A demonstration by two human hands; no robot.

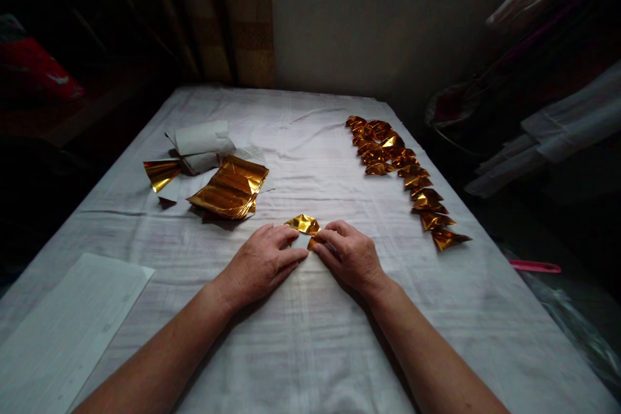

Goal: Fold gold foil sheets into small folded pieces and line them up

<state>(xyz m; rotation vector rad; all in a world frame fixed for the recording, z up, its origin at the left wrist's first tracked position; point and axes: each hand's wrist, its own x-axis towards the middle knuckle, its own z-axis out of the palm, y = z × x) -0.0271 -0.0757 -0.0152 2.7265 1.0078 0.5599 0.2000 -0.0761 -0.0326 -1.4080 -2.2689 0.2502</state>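
Head view from above white cloth, facing forward and down; left hand, right hand close, mid-frame; wall farther, top centre.

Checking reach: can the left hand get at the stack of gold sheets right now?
Likely yes: the stack of gold sheets lies beyond the left hand, with only tablecloth showing between; it would first need to release the folded gold piece.

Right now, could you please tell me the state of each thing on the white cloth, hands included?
Gold foil piece: partly folded, held between both hands
Left hand: holding its left side
Right hand: holding its right side
Gold foil sheets: stacked loosely, edges uneven
Separate foil sheet: curled
Folded foil pieces: shaped, lined up at right
White papers: bent over, loosely piled
Large white sheet: lying flat
White cloth: spread out, wrinkled
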